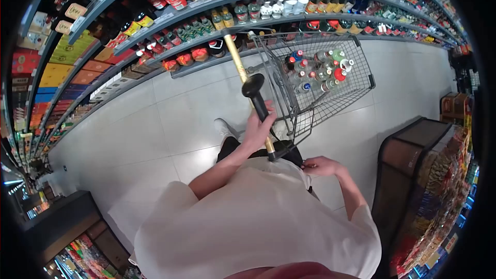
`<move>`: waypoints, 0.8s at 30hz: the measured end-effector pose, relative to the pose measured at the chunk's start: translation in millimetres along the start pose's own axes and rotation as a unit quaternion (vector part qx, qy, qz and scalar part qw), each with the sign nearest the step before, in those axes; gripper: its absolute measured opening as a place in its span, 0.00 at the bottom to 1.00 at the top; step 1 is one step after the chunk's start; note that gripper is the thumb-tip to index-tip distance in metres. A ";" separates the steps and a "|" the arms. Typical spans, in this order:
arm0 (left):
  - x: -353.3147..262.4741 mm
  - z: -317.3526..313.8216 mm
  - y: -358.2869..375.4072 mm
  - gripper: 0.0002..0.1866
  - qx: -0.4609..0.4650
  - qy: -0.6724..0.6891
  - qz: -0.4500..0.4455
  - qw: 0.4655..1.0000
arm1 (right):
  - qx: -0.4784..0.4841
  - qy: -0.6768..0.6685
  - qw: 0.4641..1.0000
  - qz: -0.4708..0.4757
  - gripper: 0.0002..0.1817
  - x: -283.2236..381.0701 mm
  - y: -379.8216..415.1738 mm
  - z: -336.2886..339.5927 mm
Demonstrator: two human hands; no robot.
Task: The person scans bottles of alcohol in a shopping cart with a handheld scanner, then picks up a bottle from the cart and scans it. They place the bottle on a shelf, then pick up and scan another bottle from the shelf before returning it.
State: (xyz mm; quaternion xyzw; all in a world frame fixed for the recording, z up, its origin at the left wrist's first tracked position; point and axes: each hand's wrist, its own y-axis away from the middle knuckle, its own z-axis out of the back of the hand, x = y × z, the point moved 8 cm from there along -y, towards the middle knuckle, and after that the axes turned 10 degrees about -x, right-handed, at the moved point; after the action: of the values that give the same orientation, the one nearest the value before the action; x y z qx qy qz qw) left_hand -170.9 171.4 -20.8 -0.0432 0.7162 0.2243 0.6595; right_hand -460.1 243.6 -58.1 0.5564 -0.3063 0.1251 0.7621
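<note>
My left hand [258,126] is wrapped round the black grip on the shopping cart's gold handle bar [235,57]. The cart's wire basket [361,54] stands ahead and to the right, with several bottles [323,74] of clear glass or plastic inside, their caps red, blue, green and white. My right hand [323,166] is at my right hip, by the hem of my white shirt and my black trousers. Its fingers are curled in, and what they pinch, if anything, is too small to tell.
Long shelves [206,2] full of bottles and boxes curve along the far side and left. A dark display stand [413,144] with packaged goods is at the right, another [67,222] at lower left. Pale floor tiles [139,124] lie between.
</note>
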 end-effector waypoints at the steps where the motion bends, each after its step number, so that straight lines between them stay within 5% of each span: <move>1: -12.9 -0.7 7.0 0.10 -0.017 -0.025 0.027 0.999 | 0.001 0.036 0.999 0.038 0.27 -7.3 -9.2 4.8; 6: -11.9 -9.4 16.9 0.08 -0.115 -0.189 -0.146 0.964 | 0.034 0.041 0.995 0.083 0.34 -42.3 -38.2 25.4; 9: -22.4 -25.0 25.7 0.13 -0.108 -0.284 -0.140 0.942 | -0.003 0.109 0.989 0.103 0.34 -55.5 -37.9 70.1; 13: -3.1 -32.0 30.0 0.21 -0.146 -0.298 -0.115 0.936 | -0.040 0.044 0.995 0.082 0.22 -73.5 -56.9 167.6; 17: -2.0 -40.3 31.7 0.29 -0.151 -0.394 -0.139 0.896 | -0.219 -0.062 0.973 0.046 0.13 -85.6 -115.4 271.4; 19: -8.0 -44.4 32.8 0.30 -0.161 -0.410 -0.152 0.885 | -0.354 0.080 0.931 0.041 0.14 -117.3 -166.1 316.2; 20: -6.2 -44.8 32.6 0.29 -0.163 -0.420 -0.165 0.878 | -0.347 0.079 0.933 0.044 0.14 -119.3 -179.4 318.9; 22: -8.4 -47.3 34.7 0.29 -0.163 -0.434 -0.154 0.873 | -0.431 0.315 0.837 -0.123 0.23 -140.6 -184.9 341.2; 24: -6.2 -52.6 30.6 0.29 -0.154 -0.447 -0.145 0.869 | -0.397 0.302 0.856 -0.132 0.25 -162.5 -204.3 345.8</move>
State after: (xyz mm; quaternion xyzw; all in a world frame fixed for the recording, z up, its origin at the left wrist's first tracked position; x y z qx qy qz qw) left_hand -229.7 177.4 -5.2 -0.1427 0.2869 0.2287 0.9193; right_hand -591.8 -123.2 -247.4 0.1764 -0.0083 0.0528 0.9829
